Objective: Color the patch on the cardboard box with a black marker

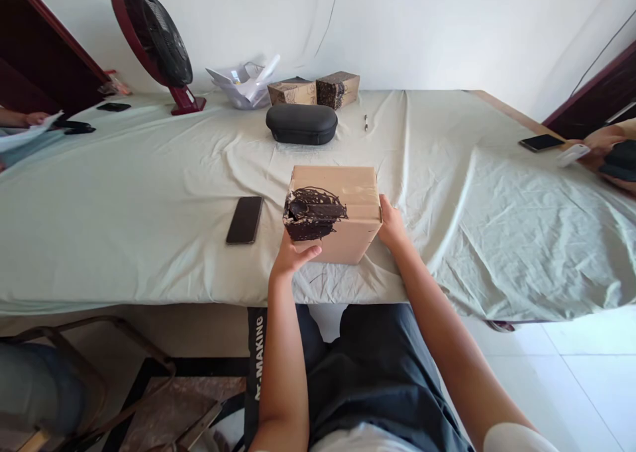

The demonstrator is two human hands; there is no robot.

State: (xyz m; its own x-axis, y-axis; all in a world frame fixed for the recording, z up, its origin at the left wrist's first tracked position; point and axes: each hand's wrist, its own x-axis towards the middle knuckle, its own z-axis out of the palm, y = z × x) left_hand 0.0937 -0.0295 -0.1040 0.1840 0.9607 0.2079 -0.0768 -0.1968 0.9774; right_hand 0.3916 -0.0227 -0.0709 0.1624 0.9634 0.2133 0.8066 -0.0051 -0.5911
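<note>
A brown cardboard box is between my two hands at the near edge of the table. Dark scribbles cover its top left corner, where the card looks torn. My left hand grips the lower left side, with the thumb on the front face and the other fingers hidden behind the box. Against the right side lies my right hand, its fingers mostly out of sight behind the edge. Left of the box, a black smartphone lies flat on the cloth.
A pale green cloth covers the table. Towards the wall stand a black zip case, two patterned boxes, a basket of papers, a pen and a red fan. Other people's hands show at both sides, near another phone.
</note>
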